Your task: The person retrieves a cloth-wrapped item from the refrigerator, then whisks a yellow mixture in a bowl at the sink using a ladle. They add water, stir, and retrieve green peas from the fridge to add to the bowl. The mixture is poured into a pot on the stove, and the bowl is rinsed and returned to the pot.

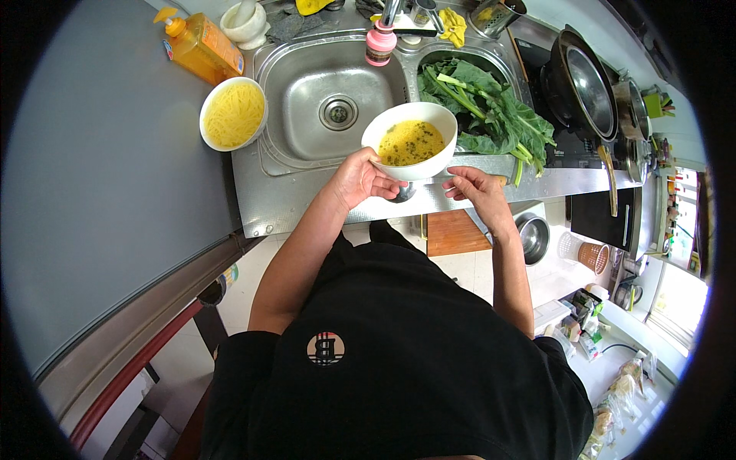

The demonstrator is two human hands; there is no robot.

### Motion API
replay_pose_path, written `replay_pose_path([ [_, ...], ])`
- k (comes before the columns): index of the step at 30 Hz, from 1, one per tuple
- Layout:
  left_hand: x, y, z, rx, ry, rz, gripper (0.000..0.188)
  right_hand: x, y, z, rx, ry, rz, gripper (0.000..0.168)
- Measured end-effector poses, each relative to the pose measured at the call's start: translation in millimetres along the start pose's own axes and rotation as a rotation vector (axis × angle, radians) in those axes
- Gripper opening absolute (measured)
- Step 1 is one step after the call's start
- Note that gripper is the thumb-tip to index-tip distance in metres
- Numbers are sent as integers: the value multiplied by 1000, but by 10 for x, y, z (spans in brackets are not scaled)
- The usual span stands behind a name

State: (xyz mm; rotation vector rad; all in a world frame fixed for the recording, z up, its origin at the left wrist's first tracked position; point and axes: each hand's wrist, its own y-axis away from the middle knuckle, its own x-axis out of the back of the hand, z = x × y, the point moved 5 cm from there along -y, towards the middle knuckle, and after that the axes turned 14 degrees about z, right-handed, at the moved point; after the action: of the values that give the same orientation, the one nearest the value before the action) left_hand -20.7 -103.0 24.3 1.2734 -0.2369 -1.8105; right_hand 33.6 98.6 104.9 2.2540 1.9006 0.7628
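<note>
My left hand (368,181) grips the near left rim of a white bowl (411,172), thumb at the rim and fingers below. Yellow liquid flecked with dark green bits (411,142) lies inside it. The bowl is at the sink's front edge, between the two basins. Just right of the bowl is my right hand (474,187), its fingers loosely bent and apart, with nothing visible in them. Large leafy greens (489,109) with thick stems fill the right basin and hang over the counter. Left of the sink, another white bowl (206,133) contains fine yellow shreds (234,113).
A stainless steel sink basin (299,135) lies beyond my left hand, under a faucet (391,11) with a pink attachment (380,43). An orange pump bottle (204,49) and a stone mortar (244,26) stand back left. A wok (566,75) occupies the stove, right.
</note>
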Motion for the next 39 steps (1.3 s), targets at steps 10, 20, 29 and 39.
replay_pose_path([
  [10, -16, 3, -3, -7, 43, -8, 54, -13, 1, 2, 3, -1, -12, 29],
  [20, -23, -3, -5, 1, 58, -26, 54, -17, 7, -9, 7, 16, -7, 30],
  [29, -22, -10, 5, 6, 59, -42, 56, -32, -7, -9, 7, 14, -11, 29],
  [39, -5, 78, 113, -220, -131, 107, 44, 7, 72, 20, 51, -17, 54, 32],
])
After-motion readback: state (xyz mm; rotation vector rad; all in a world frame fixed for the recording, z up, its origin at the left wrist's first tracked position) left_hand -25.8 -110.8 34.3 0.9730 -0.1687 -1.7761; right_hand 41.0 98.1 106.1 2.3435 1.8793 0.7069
